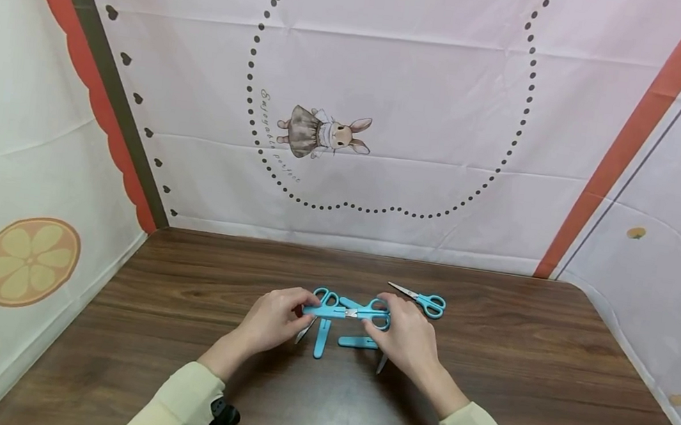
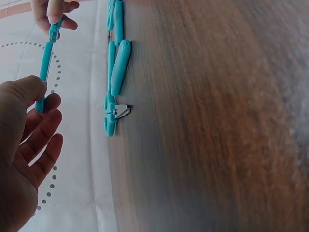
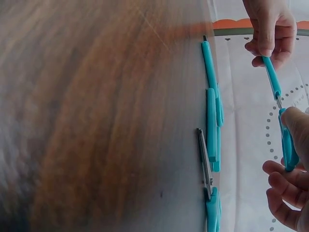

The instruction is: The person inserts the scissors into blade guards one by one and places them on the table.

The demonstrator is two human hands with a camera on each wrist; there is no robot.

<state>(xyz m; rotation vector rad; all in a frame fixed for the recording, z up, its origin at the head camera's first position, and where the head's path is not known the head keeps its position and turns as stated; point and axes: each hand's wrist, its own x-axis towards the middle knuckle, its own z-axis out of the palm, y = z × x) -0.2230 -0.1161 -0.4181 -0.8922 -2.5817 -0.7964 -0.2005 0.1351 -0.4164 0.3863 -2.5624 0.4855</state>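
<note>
My left hand (image 1: 274,316) pinches the end of a light-blue blade cover (image 1: 323,311) between thumb and fingers. My right hand (image 1: 409,332) holds the blue handles of a pair of scissors (image 3: 288,145). Between the two, a short stretch of metal blade (image 1: 351,313) shows, with the rest of the blades inside the cover. Cover and scissors lie in one line, raised over the table, as both wrist views show. Below the left hand lie another pair of scissors (image 1: 328,298) and a loose blue cover (image 1: 322,340). Beside the right hand rests a second loose cover (image 1: 356,342).
At the back right, uncovered scissors (image 1: 432,306) lie on the brown wooden table (image 1: 518,373), blades pointing left. A bare blade (image 1: 382,364) sticks out below the right hand. A white printed cloth (image 1: 390,106) stands behind the table and along both sides.
</note>
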